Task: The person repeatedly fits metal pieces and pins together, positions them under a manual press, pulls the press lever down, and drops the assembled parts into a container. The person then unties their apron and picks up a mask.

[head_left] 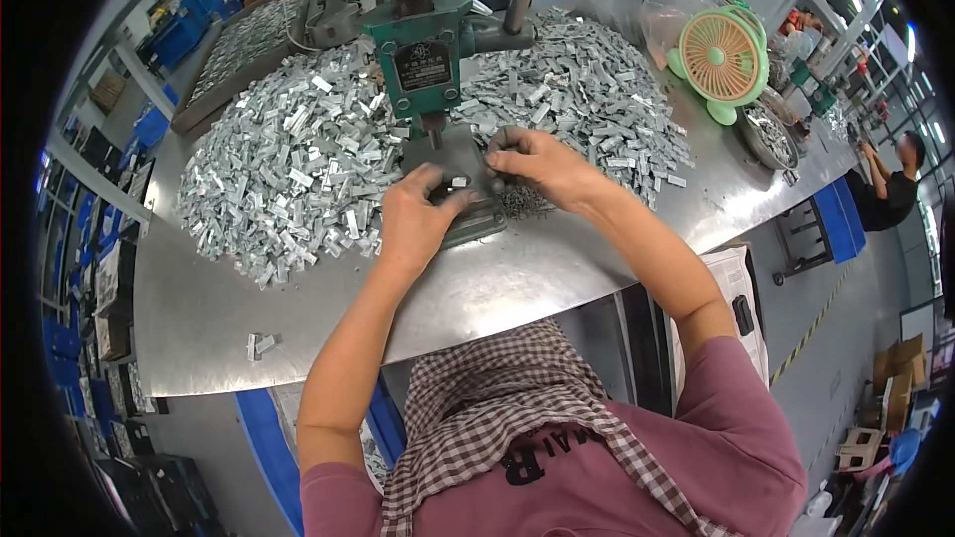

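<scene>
A green hand press [418,60] stands before me, its ram above a dark metal base. On that base lies a small shiny metal piece [460,182]. My left hand [416,217] rests at the base's left side, thumb and forefinger apart, with nothing visible between them. At the base's right edge is my right hand [542,164], its fingers curled and pinched together; whatever they hold is hidden. A little heap of tiny dark pins [522,202] lies just below the right hand. Large piles of silver metal parts flank the press, one on the left [288,159] and another on the right [587,89].
Two loose metal parts [261,345] lie near the front left of the steel table [537,273]. A green and orange fan [718,58] stands at the right, beside a round bowl of parts [769,134]. Another person [890,184] sits farther right, near a blue bin [839,219].
</scene>
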### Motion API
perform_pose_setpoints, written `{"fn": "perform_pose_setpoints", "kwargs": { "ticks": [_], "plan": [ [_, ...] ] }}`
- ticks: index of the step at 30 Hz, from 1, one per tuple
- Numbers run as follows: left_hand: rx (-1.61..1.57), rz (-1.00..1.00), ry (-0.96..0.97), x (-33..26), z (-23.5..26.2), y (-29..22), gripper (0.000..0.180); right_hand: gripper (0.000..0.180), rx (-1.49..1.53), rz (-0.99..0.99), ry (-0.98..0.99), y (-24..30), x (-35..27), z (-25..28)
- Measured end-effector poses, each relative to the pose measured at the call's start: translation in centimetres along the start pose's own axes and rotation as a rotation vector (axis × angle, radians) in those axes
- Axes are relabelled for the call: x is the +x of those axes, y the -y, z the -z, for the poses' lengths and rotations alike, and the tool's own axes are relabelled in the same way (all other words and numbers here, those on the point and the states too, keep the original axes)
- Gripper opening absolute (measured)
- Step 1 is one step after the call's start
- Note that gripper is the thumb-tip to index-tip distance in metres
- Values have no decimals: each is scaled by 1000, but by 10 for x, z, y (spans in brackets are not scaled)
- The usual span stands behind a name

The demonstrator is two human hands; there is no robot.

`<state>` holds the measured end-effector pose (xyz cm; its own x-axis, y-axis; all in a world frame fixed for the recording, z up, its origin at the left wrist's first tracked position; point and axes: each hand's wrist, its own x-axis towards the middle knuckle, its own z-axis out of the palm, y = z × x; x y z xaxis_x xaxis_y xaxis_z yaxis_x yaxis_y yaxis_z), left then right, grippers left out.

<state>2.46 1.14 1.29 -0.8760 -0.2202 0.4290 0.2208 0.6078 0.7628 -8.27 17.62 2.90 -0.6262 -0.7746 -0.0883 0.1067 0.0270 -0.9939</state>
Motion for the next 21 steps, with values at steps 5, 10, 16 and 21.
{"fn": "perform_pose_setpoints", "kwargs": {
  "ticks": [5, 10, 16, 21],
  "plan": [
    [34, 8, 29, -3, 1, -3, 27, 21, -687, 417, -67, 8, -10, -20],
    [40, 37, 37, -3, 3, -3, 27, 13, -869, 541, -16, 11, -8, -29],
    [3, 30, 41, 1, 2, -4, 27, 17, -808, 610, -37, 13, -6, -25],
    [3, 45, 41, 1, 3, -3, 27, 20, -844, 585, 0, 17, -4, -26]
  ]
}}
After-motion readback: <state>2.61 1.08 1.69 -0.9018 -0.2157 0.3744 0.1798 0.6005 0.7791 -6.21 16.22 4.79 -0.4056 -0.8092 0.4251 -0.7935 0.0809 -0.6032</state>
